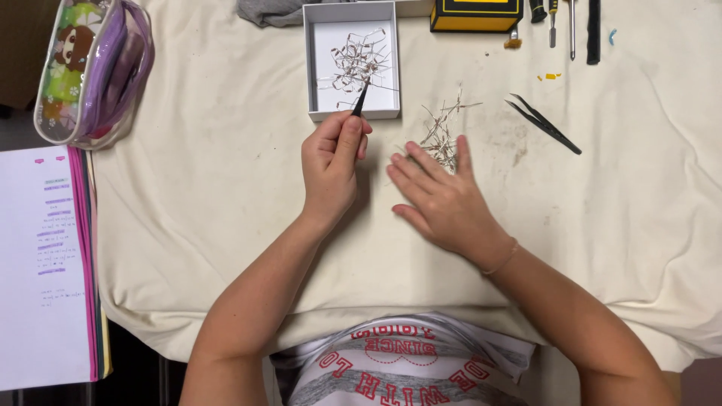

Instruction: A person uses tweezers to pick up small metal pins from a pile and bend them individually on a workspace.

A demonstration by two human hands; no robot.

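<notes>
- The left hand point(329, 167) is clenched in a grip on black tweezers point(359, 101); thumb and fingers pinch the handle, and the tips point up and away from the person.
- The tweezer tips reach over the near wall of a white box point(313, 64) just beyond the left grip and seem to meet a tangle of thin wire parts point(359, 62) lying in it.
- The right hand point(444, 199) lies flat on the desk point(210, 188), palm down, fingers spread; its grip is released and holds nothing.
- The right fingertips point(412, 150) rest on the near edge of a loose pile of wire parts point(442, 135) on the cloth, just beyond that hand and right of the box.
- The two hands are near each other but apart, with bare cloth between them.
- A second pair of black tweezers point(543, 124) lies untouched on the cloth, to the right of and beyond the right hand, well apart from it.
- Further beyond the right hand, at the desk's far edge, stand a yellow and black case point(475, 15) and a row of small tools point(570, 26).
- Far left of the left grip lies a clear pouch point(94, 71) with purple trim, and nearer the person on that side a stack of papers point(45, 263).
- A cream cloth covers the desk.
</notes>
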